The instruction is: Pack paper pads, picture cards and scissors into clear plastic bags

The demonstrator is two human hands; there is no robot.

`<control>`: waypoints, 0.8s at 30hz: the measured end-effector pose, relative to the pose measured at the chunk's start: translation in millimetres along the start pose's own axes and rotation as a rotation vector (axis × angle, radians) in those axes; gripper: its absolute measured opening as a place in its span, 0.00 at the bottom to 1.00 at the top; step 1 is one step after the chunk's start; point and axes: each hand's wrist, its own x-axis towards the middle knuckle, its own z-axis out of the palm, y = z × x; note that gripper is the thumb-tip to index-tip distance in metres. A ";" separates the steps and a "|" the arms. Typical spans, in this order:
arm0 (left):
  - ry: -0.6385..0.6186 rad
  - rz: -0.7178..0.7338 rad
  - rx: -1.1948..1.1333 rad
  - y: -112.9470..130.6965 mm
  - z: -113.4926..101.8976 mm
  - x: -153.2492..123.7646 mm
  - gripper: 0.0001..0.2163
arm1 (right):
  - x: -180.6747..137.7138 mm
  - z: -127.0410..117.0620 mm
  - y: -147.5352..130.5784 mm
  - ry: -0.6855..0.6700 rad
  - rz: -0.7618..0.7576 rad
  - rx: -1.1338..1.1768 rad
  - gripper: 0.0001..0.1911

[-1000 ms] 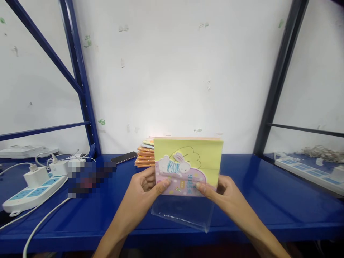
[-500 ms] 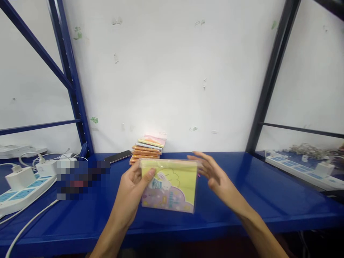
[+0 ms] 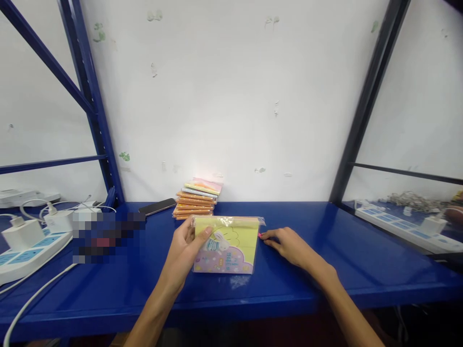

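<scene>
One second ago both hands held the booklet [image 3: 226, 246]; now only the left hand [image 3: 183, 249] holds it. The right hand [image 3: 290, 246] has left it and come down to the table [image 3: 361, 246], with fingertips at a small pink thing [image 3: 260, 235]. The booklet, earlier high in its plastic bag [image 3: 262, 221], now reaches the bag's bottom.
</scene>
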 end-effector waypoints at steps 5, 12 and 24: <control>0.013 0.083 0.141 5.8 3.0 -2.5 0.12 | 3.0 0.3 -2.0 0.090 -0.007 0.069 0.11; 0.078 0.119 0.265 3.0 4.2 -1.6 0.14 | 2.8 -0.7 0.0 0.269 -0.019 0.144 0.20; 0.036 0.081 0.255 1.0 3.3 -2.5 0.14 | -42.7 -49.9 -87.9 0.619 0.078 0.839 0.12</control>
